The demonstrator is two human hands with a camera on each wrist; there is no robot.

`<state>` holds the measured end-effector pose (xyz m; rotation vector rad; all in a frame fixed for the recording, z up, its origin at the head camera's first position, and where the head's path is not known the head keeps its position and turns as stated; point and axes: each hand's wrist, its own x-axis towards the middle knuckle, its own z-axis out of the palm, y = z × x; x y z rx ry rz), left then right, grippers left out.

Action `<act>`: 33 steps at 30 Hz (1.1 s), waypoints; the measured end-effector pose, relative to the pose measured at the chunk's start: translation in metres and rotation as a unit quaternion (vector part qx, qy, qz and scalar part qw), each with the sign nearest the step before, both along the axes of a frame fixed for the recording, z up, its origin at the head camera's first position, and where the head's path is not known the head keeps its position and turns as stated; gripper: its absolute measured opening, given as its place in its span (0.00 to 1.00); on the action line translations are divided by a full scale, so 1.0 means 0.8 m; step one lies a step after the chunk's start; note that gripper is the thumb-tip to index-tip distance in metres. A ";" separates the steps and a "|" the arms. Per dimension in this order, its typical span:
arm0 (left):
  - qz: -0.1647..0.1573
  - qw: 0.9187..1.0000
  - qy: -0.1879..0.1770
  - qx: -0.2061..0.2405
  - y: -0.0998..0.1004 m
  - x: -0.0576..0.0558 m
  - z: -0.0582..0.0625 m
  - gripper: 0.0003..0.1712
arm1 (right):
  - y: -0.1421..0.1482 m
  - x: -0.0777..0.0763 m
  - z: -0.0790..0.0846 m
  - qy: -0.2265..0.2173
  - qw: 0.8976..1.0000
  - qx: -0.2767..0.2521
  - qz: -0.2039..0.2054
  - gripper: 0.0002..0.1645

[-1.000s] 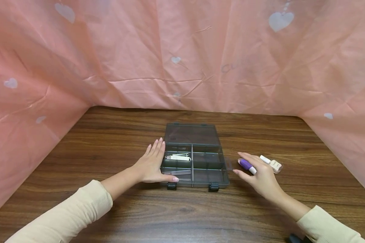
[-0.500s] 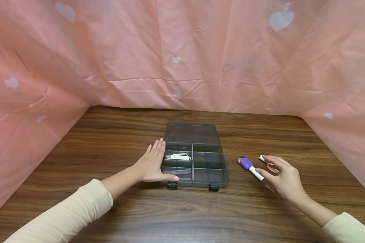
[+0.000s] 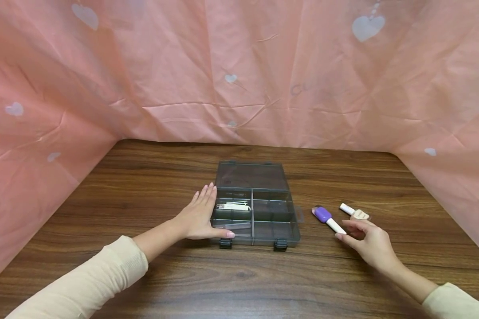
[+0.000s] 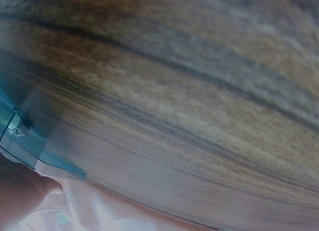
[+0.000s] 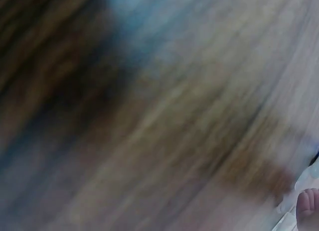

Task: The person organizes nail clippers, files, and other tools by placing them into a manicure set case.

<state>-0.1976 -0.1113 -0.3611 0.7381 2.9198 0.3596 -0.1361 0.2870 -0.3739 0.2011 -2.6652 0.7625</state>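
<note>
My left hand (image 3: pixel 199 217) lies with straight fingers along the left side of a dark translucent compartment box (image 3: pixel 277 230), thumb over its front rim. The box's lid is laid back. A white nail clipper (image 3: pixel 235 207) sits in a left compartment, and a flat, clear strip (image 3: pixel 237 226) lies in the one before it. My right hand (image 3: pixel 373 243) is at the white cap end of a purple nail polish bottle (image 3: pixel 323 215), thumb and fingers apart on either side of the cap. A cream nail polish bottle (image 3: pixel 360 215) lies just beyond those fingers, partly covered.
The wooden table (image 3: pixel 163 274) carries everything. A pink curtain (image 3: pixel 263 88) with pale hearts encloses the back and sides. Two black latches stick out from the box's front edge, and a clear tab (image 3: pixel 300 214) from its right side.
My right hand went from the purple bottle right to the cream one, then drew back slightly toward the purple bottle's cap. Both bottles lie on the table. My left hand has stayed still.
</note>
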 end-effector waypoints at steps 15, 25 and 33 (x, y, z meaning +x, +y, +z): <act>0.002 1.000 -0.015 0.003 -0.002 0.000 0.000 0.73 | -0.002 -0.008 0.002 -0.057 0.998 0.027 -0.004 0.16; 0.003 1.000 -0.025 0.008 -0.001 0.000 0.002 0.72 | -0.006 -0.013 0.000 -0.043 0.998 0.050 -0.007 0.06; 0.001 1.000 -0.028 0.007 -0.001 0.003 0.003 0.72 | -0.005 -0.012 0.006 -0.051 0.997 0.049 -0.025 0.09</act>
